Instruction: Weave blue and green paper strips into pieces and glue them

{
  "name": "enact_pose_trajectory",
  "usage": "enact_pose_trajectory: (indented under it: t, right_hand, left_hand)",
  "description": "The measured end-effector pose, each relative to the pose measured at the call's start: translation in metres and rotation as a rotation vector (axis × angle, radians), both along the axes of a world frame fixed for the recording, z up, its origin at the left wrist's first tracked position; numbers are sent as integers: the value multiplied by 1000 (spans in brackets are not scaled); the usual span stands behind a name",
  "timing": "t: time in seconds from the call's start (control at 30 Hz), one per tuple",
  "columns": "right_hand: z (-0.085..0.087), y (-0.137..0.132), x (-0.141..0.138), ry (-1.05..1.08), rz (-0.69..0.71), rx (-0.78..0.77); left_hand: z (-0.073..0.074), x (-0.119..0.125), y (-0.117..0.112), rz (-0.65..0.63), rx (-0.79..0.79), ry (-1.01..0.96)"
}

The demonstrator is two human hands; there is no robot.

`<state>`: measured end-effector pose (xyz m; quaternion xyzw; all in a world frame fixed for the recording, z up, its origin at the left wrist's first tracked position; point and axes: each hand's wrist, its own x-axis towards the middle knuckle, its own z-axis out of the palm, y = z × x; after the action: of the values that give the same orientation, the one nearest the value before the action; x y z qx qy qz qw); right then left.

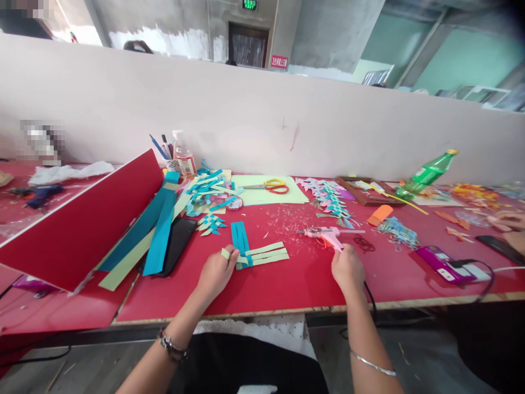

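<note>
My left hand (pixel 215 271) pinches the left end of a woven piece of blue and pale green paper strips (pixel 254 253) that lies on the red table (pixel 287 279). My right hand (pixel 348 268) is closed round the handle of a pink glue gun (pixel 326 235), whose nozzle points left over the table. Its black cord runs off the near edge beside my right wrist.
Long blue and green strips (pixel 156 230) lie over a black phone (pixel 176 243) beside a tilted red board (pixel 82 219). Scissors (pixel 273 186) rest on a green sheet. Finished woven pieces (pixel 328 197), a green bottle (pixel 426 175), a power strip (pixel 447 265) and another person's hands (pixel 508 224) are at right.
</note>
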<state>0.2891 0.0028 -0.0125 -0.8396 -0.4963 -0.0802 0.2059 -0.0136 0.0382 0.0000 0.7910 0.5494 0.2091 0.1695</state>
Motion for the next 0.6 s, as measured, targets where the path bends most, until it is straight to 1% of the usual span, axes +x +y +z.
enact_pose_trajectory:
  t: [0.1, 0.2, 0.27, 0.33, 0.4, 0.47, 0.6]
  right_hand:
    - [-1, 1, -8, 54, 38, 34]
    - [-6, -3, -22, 105, 81, 100]
    - [-10, -9, -33, 149, 152, 142]
    - [-13, -17, -45, 169, 252, 153]
    - [-14, -24, -56, 141, 334, 143]
    - [-14, -28, -67, 95, 385, 137]
    - [-13, -31, -79, -6, 425, 107]
  left_hand:
    - [1, 0, -2, 0, 56, 97]
    - [1, 0, -4, 12, 71, 87]
    - [0, -1, -4, 45, 52, 66]
    - [-2, -2, -3, 79, 29, 59]
    - [-2, -3, -2, 90, 19, 65]
    - [-2, -3, -1, 79, 28, 67]
    - [-2, -3, -1, 63, 36, 38]
